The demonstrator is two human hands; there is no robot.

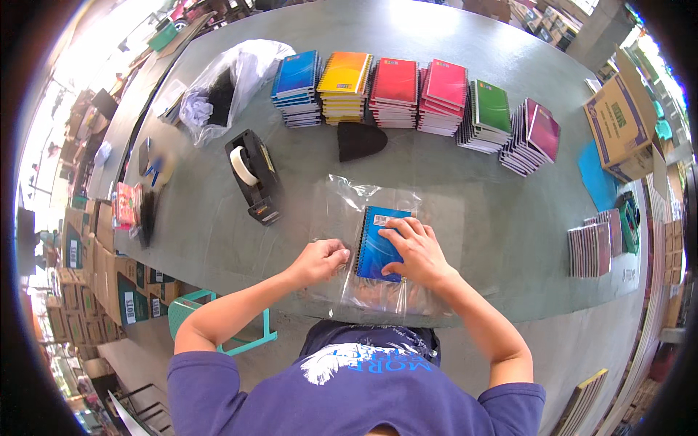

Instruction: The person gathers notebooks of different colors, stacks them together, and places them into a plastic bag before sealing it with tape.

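A blue spiral-bound notebook (372,251) with a small white label lies on a clear plastic sheet (363,294) at the near edge of the table. My right hand (418,254) rests on top of it, fingers spread and bent over the cover. To the left of the binding, my left hand (320,262) is closed in a pinch on the plastic's left side. Glare on the film hides its exact edges.
Notebook stacks stand in a row at the back: blue (297,76), yellow (345,71), red (394,80), pink (445,81), green (492,105) and maroon (544,131). A black tape dispenser (265,192), a black flat piece (360,142) and a plastic bag (251,62) sit nearer left. Cardboard box (616,123) at right.
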